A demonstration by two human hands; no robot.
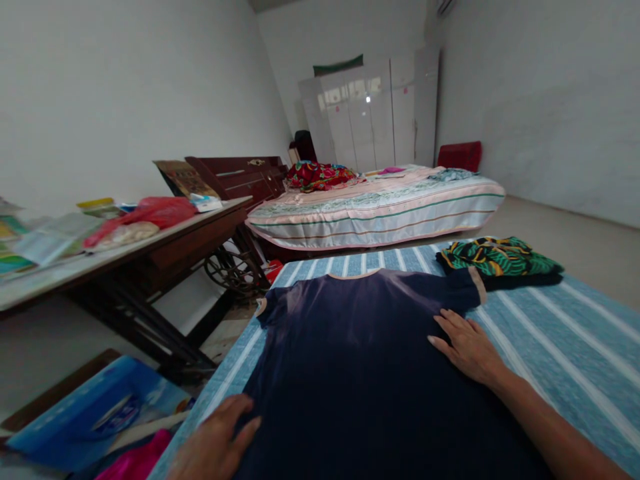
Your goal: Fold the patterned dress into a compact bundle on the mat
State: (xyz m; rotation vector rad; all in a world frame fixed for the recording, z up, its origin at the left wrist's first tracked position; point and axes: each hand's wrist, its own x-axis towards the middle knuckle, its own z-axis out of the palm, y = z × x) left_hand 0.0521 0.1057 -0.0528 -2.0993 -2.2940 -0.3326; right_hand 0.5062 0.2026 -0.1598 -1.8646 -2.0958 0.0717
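A dark navy T-shirt (pixel 360 360) with tan trim at the neck and sleeve ends lies spread on a blue-and-white striped bed cover (pixel 550 340). Its neckline points away from me and its lower part runs out of view. My right hand (pixel 465 347) rests on the shirt's right side below the sleeve, fingers stretched out and holding nothing. At the shirt's left edge is my left hand (pixel 217 437), thumb and fingers apart, partly cut off by the frame. Beyond the right sleeve sits a folded pile of clothes (pixel 500 260), green, black and yellow patterned on top.
On the left stands a sewing-machine table (pixel 210 217) bearing a red plastic bag (pixel 163 212) and packets. Below it is a blue box (pixel 115 413) near bright pink cloth (pixel 137 460). A second bed (pixel 380 207) and a white wardrobe (pixel 360 120) stand farther back.
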